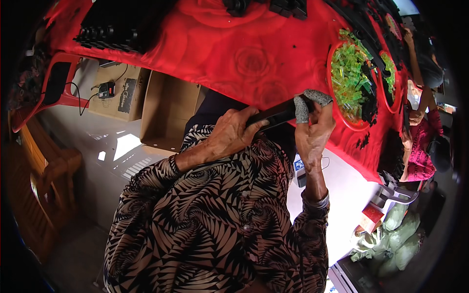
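In front of my chest, a long flat black plastic-looking piece (276,113) spans my two hands, tilted up toward the right. My left hand (228,133) is closed round its left end, the thumb lying along it. At the other end my right hand (315,132) grips it between thumb and fingers; grey speckled covers (303,111) wrap the thumb and a finger. The exact shape of the piece is hidden under my hands. Nearest to my right hand is a red basket (331,97) holding small translucent green-yellow pieces (349,73) and some black bits.
A red rose-patterned cloth (220,53) covers the table. Black parts are stacked (110,36) at its far left. A second red basket (396,93) stands farther right, near a co-worker's arms (415,117). Cardboard boxes (163,110), a red chair (53,90) and greenish bags (403,229) surround me.
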Tool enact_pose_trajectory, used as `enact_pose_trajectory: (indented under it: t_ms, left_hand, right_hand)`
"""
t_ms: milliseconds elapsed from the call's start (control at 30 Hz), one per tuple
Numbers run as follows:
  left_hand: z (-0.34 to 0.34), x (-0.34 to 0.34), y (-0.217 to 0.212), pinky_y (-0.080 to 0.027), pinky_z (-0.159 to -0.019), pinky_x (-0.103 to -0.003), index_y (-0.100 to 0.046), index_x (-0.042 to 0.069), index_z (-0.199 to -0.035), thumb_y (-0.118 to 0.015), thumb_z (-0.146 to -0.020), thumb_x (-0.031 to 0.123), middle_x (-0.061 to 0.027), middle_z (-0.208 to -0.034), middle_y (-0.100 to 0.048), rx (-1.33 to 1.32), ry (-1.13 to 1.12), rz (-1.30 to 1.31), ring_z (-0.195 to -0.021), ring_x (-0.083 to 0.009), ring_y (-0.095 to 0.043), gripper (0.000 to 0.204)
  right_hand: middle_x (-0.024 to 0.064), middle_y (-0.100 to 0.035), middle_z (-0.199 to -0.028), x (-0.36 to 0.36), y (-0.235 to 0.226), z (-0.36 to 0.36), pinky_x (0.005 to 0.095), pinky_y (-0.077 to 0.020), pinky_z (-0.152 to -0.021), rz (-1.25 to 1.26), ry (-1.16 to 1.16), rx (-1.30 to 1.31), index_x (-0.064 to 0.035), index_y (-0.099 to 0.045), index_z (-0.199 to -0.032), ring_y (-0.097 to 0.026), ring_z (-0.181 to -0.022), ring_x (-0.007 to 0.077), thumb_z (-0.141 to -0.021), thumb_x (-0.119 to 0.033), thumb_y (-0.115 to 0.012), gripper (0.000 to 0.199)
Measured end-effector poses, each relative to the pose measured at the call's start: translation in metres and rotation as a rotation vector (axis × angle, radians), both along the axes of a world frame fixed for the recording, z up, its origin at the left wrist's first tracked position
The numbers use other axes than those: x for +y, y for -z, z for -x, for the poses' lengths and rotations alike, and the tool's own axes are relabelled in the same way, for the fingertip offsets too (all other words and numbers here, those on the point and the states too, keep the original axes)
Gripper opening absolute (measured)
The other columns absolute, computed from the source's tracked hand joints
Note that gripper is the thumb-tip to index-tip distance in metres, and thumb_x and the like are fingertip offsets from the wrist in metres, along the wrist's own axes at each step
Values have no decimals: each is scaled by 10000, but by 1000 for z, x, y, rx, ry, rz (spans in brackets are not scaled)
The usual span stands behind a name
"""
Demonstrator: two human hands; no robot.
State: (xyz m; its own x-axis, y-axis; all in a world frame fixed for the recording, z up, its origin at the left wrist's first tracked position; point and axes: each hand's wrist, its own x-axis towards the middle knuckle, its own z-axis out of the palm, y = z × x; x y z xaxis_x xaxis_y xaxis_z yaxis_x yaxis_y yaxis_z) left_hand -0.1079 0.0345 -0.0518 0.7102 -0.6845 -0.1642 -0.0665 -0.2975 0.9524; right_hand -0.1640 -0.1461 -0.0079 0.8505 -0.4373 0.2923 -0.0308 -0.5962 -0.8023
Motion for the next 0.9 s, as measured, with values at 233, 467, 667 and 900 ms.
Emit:
enact_pose_trajectory:
  t_ms: [233, 467, 667, 900]
  left_hand:
    - [4, -4, 6, -427, -488, -363, -577, -25, -960, -572, -982, 166, -92, -582, -542, -130, -29, -10, -501, -132, -524, 192]
    - [3, -6, 19, -410, -538, -237, -590, 21, -953, -560, -1011, 207, 2, -724, -572, 347, -55, 284, -622, -59, -508, 197]
    - [6, -13, 30, -385, -511, -219, -608, 19, -890, -619, -987, 240, 33, -634, -523, 425, -135, 402, -568, -33, -465, 242]
    - [3, -9, 38, -397, -505, -228, -610, 19, -885, -605, -993, 279, 22, -651, -540, 336, -104, 316, -564, -45, -470, 281]
  right_hand:
    - [168, -680, -868, 11, -6, -9, 341, -545, -638, 101, -10, -13, 31, -573, -1053, -693, -728, 259, -854, 25, -686, 229]
    - [202, -674, -879, 18, -8, -17, 356, -560, -621, 166, -32, -94, 71, -580, -1021, -702, -733, 291, -841, 29, -698, 219]
    - [215, -671, -884, 16, -1, -19, 362, -569, -619, 153, -44, -118, 77, -588, -1008, -714, -761, 315, -838, 12, -710, 219]
    - [217, -669, -874, 20, 0, -17, 370, -569, -613, 161, -43, -147, 74, -590, -1006, -712, -748, 323, -839, 2, -711, 218]
